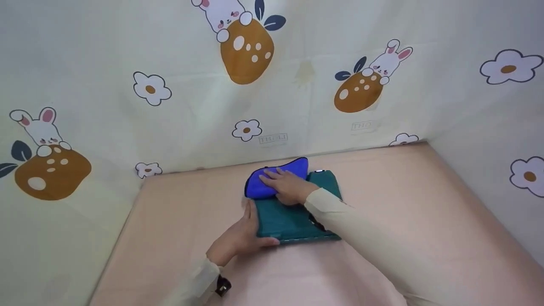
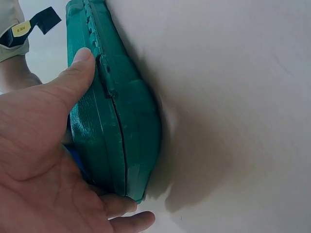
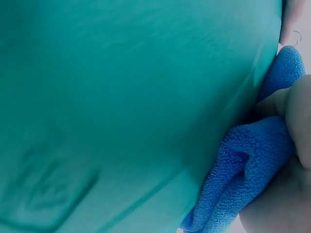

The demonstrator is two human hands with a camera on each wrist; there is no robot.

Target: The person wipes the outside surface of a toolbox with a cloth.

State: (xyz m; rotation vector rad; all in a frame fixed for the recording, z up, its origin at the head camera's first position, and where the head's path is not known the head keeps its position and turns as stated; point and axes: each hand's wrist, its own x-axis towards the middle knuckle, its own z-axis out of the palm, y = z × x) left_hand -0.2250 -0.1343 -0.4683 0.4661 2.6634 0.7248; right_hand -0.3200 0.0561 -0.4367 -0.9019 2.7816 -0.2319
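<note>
A green plastic case (image 1: 282,219) with a hinged long edge lies on the pale pink surface. My left hand (image 1: 240,236) grips its near left corner, thumb over the hinged edge and fingers along the left side. The left wrist view shows that thumb (image 2: 83,58) on the case's spine, near a seam between the two halves. Spread over the far part of the case is a blue plush cloth (image 1: 259,187) with a dark border. My right hand (image 1: 291,187) presses on it with extended fingers. In the right wrist view the cloth (image 3: 255,155) bunches in folds along the case's edge.
A pale fabric wall (image 1: 191,123) printed with rabbits, brown fruit and flowers rises behind the surface and at both sides. The pinkish surface (image 1: 182,208) extends around the case. A black strap (image 1: 223,285) hangs at the left wrist.
</note>
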